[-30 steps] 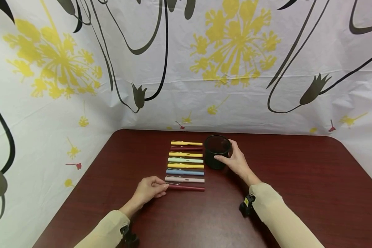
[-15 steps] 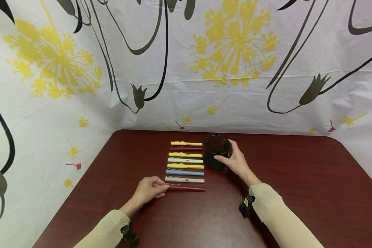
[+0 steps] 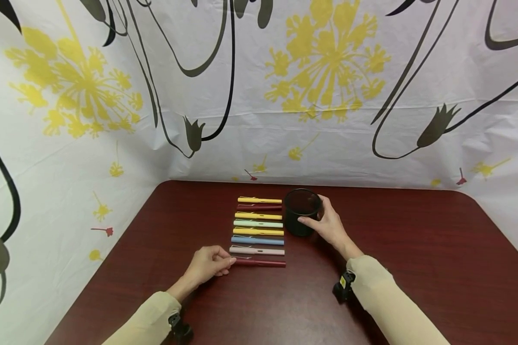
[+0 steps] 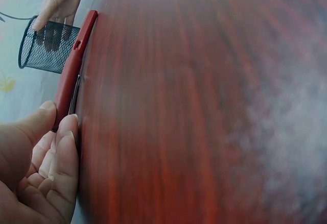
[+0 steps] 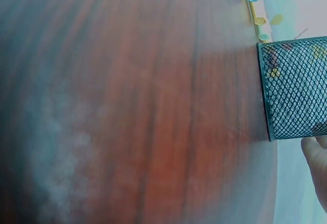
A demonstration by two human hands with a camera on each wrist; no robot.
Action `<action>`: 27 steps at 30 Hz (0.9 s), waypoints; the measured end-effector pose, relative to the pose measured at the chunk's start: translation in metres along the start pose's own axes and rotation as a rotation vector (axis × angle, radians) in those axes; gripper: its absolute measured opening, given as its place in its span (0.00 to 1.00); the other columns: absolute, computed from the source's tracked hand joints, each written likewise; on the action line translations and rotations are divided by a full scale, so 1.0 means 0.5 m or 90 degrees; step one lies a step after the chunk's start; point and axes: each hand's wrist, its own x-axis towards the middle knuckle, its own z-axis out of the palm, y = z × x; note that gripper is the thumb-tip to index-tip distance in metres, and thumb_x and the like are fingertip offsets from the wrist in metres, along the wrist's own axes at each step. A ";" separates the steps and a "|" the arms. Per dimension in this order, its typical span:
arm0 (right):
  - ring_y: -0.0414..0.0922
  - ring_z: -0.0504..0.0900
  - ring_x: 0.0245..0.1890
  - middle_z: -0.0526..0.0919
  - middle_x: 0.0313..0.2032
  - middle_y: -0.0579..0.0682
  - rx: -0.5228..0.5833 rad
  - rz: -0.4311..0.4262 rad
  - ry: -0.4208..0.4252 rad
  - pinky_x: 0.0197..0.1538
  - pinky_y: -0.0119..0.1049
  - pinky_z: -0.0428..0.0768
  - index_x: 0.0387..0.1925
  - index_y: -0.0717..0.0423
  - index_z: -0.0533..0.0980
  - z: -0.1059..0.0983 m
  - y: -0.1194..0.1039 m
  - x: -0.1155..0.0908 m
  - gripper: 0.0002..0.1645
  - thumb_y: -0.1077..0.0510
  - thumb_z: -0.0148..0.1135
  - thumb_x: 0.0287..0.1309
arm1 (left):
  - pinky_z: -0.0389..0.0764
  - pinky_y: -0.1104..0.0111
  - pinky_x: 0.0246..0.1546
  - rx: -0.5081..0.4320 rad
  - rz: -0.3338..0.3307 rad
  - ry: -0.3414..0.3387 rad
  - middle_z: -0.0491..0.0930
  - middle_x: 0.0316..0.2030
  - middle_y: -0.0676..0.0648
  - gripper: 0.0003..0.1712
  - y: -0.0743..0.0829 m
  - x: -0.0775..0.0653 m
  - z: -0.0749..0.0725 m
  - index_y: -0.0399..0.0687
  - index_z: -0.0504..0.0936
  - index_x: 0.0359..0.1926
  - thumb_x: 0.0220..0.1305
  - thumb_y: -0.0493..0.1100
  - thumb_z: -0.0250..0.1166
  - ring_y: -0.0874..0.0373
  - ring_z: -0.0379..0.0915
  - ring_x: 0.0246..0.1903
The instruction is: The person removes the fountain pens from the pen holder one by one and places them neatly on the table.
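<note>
My left hand pinches the clip end of a dark red pen, the nearest in a row of pens. In the left wrist view the thumb and fingertips meet on that red pen. Beyond it lie a pale pinkish pen, a blue pen, yellow pens, a mint green pen and another dark red pen. My right hand holds a black mesh pen cup by its right side, thumb in front. The cup stands upright beside the right ends of the far pens.
All of this is on a dark reddish-brown table with rounded far corners. A white cloth printed with yellow flowers and dark stems hangs behind and to the left. A small black camera sits on each wrist.
</note>
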 end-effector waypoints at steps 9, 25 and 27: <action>0.62 0.65 0.61 0.66 0.60 0.68 0.007 0.008 -0.003 0.62 0.57 0.65 0.65 0.66 0.55 -0.001 0.003 0.000 0.44 0.64 0.69 0.52 | 0.81 0.70 0.20 0.028 0.022 -0.011 0.82 0.19 0.47 0.10 0.000 0.003 -0.001 0.39 0.81 0.29 0.55 0.43 0.70 0.60 0.79 0.18; 0.62 0.65 0.62 0.66 0.60 0.68 0.003 0.013 -0.006 0.62 0.59 0.65 0.66 0.65 0.55 -0.002 0.004 0.001 0.45 0.63 0.69 0.52 | 0.80 0.71 0.18 0.051 0.034 -0.025 0.83 0.19 0.48 0.11 0.000 0.006 -0.005 0.41 0.81 0.29 0.55 0.44 0.70 0.61 0.79 0.17; 0.62 0.65 0.62 0.66 0.60 0.68 0.003 0.013 -0.005 0.62 0.59 0.65 0.66 0.65 0.55 -0.002 0.004 0.001 0.45 0.63 0.69 0.52 | 0.79 0.71 0.18 0.053 0.035 -0.026 0.82 0.19 0.48 0.11 0.001 0.006 -0.006 0.41 0.81 0.29 0.55 0.44 0.71 0.61 0.79 0.17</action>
